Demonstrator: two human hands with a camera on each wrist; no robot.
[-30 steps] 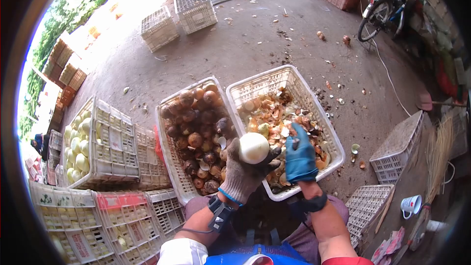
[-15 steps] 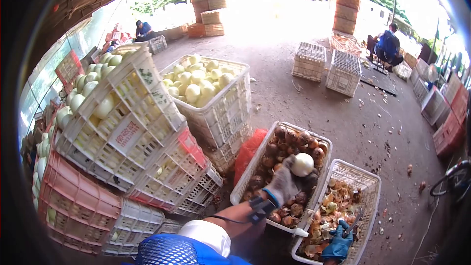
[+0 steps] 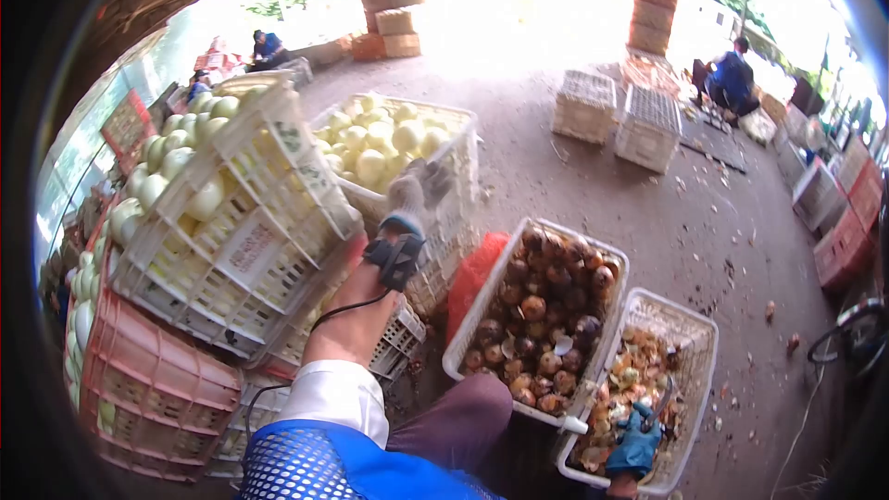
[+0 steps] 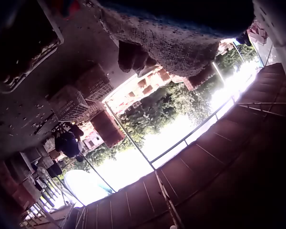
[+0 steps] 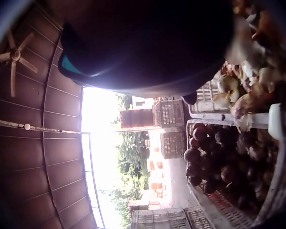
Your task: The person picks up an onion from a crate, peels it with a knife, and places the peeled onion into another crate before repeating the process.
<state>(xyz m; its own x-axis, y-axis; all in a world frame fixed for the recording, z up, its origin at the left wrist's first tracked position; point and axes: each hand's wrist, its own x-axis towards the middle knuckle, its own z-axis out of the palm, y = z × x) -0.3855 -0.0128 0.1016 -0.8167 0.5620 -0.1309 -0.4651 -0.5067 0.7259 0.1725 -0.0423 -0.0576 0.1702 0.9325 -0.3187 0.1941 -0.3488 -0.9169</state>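
My left hand (image 3: 415, 193), in a grey knit glove with dark fingertips, is over the near rim of a white crate (image 3: 454, 176) heaped with peeled onions (image 3: 370, 165). No onion shows in its grasp; the left wrist view gives the glove (image 4: 167, 45) with its fingers apart. At the lower right, my right hand (image 3: 634, 444), in a blue glove, grips a small knife (image 3: 663, 400) with a thin curved blade. That hand is low over a white crate (image 3: 708, 352) of onion skins (image 3: 639, 366). Beside it stands a crate (image 3: 619, 264) of unpeeled onions (image 3: 532, 306).
A tilted crate (image 3: 278, 213) of peeled onions rests on stacked crates at left, by a red crate (image 3: 153, 380). A red net bag (image 3: 474, 282) lies beside the unpeeled onions. Two upturned crates (image 3: 583, 106) stand ahead. A person (image 3: 732, 79) sits farther off.
The left hand has swung left from above the unpeeled onions to the peeled-onion crate, and the peeled onion has left its grip. The right hand keeps the knife over the skins. The view turned left earlier.
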